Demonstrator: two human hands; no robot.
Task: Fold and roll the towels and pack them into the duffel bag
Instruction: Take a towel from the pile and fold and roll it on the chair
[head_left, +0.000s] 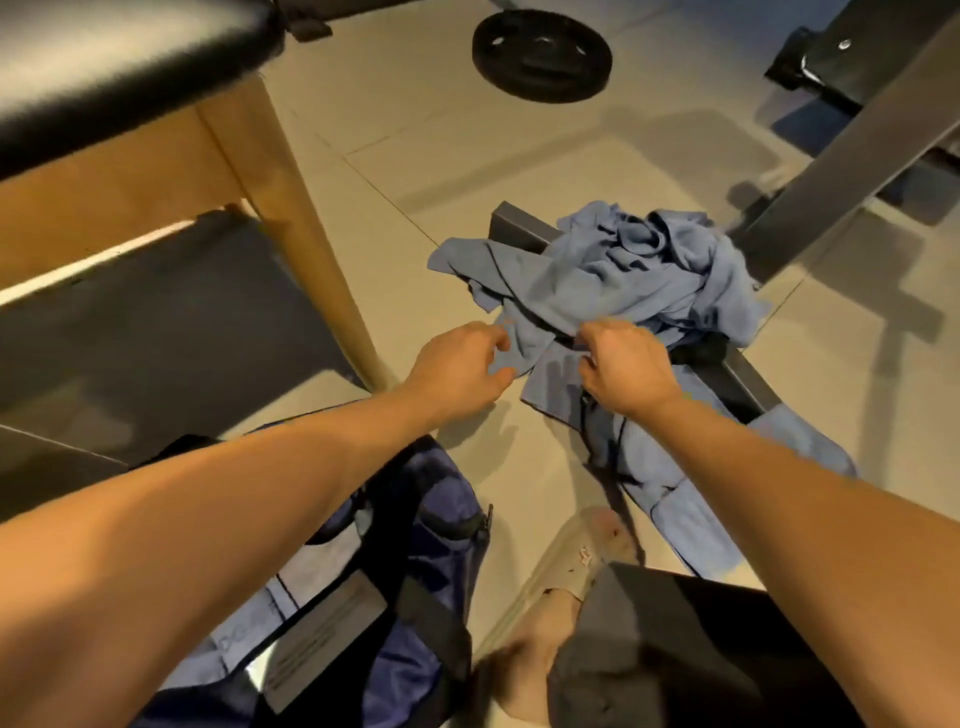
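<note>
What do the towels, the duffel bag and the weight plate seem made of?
The towels: thin matte blue cloth, perhaps microfibre; soft crumpled folds. The duffel bag: navy synthetic fabric, slight sheen. The weight plate: matte black, probably rubber-coated.

A beige tiled floor (405, 156) carries a crumpled heap of blue towels (613, 280), which sprawls across a dark metal bar (511, 226) lying flat on the tiles; one towel trails toward the near side, beside a sandalled foot (571, 561). A navy duffel bag (415, 519) sits on the floor at lower left, near a wooden table leg (306, 249), while a black weight plate (543, 54) lies flat, well apart, at the far side.
</note>
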